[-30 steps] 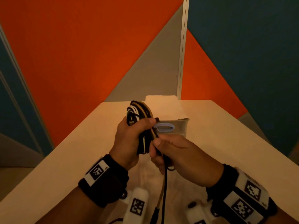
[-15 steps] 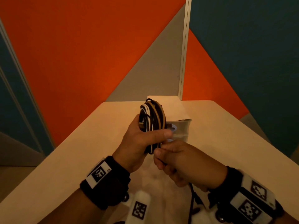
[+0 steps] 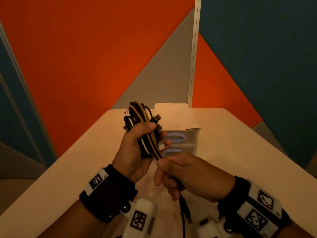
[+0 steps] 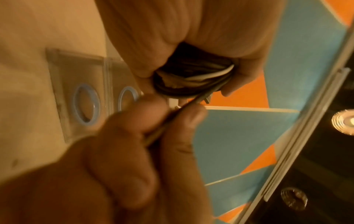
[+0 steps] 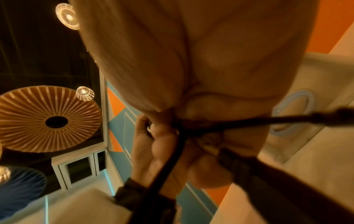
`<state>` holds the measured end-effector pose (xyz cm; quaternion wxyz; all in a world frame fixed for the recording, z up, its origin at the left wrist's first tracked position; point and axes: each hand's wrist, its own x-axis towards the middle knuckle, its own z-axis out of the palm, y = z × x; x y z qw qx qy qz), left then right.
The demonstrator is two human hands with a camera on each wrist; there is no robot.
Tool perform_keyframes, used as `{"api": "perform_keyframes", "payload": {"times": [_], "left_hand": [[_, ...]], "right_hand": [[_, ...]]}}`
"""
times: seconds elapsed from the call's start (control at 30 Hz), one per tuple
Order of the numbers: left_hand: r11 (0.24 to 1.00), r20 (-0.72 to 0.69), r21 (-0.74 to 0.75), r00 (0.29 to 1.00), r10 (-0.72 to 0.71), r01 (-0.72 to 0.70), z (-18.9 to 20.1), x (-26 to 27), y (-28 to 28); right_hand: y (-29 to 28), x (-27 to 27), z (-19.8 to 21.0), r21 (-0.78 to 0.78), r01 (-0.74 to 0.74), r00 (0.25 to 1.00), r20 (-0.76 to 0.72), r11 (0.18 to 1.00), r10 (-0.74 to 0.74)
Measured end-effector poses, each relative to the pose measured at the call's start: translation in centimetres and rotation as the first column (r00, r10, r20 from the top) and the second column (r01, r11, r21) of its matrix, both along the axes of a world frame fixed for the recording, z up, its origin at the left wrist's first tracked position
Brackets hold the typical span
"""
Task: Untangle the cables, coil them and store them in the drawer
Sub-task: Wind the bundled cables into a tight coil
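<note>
Hands above table [image 3: 231, 134]: left [image 3: 135, 152] grips coiled cables [image 3: 145, 134]; right [image 3: 188, 176] pinches their tail.

head view down; wrists close, perhaps upward

left hand [image 3: 135, 148] fisted, right hand [image 3: 187, 176] pinching

The left hand [image 3: 135, 152] is held above the table [image 3: 240, 152] and grips the coil of cables [image 3: 144, 127], which stands upright out of its fist. The right hand [image 3: 192, 176] sits just beside it and nearer the person, pinching the 2 loose cable ends [image 3: 184, 212] that run from the coil's lower end through its fingers and hang below it. Behind both hands, on the table, stands the drawer unit [image 3: 192, 140], its 2 drawers stacked one above the other and facing the hands.
</note>
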<state>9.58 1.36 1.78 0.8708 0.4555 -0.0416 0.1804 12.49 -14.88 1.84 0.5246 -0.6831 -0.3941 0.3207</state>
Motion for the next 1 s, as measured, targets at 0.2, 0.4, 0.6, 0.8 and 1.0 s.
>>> {"api": "perform_keyframes", "payload": {"times": [0.2, 0.4, 0.6, 0.8, 1.0], "left_hand": [[1.000, 0.012, 0.031, 1.000, -0.003, 0.003, 0.1, 0.0, 0.2], [0.984, 0.039, 0.159, 0.996, 0.079, -0.084, -0.1, 0.2, 0.2], [0.979, 0.048, 0.186, 0.996, 0.073, -0.080, -0.3, 0.1, -0.5], [0.968, 0.060, 0.240, 0.996, 0.064, -0.076, -1.0, 0.2, -1.7], [0.941, 0.050, 0.339, 0.998, -0.035, 0.016, -1.3, -0.1, -2.1]], "right_hand": [[-0.1, 1.2, 0.2, 0.180, 0.210, 0.921, 0.294, 0.961, -0.256], [-0.7, 1.7, 1.0, 0.324, 0.319, 0.947, -0.078, 0.891, -0.311], [-0.2, 1.7, 0.5, 0.429, 0.424, 0.902, -0.129, 0.798, -0.411], [-0.4, 1.4, 0.9, 0.510, 0.294, 0.935, 0.022, 0.809, -0.353], [-0.8, 1.5, 1.0, 0.508, 0.312, 0.917, 0.059, 0.803, -0.394]]}}
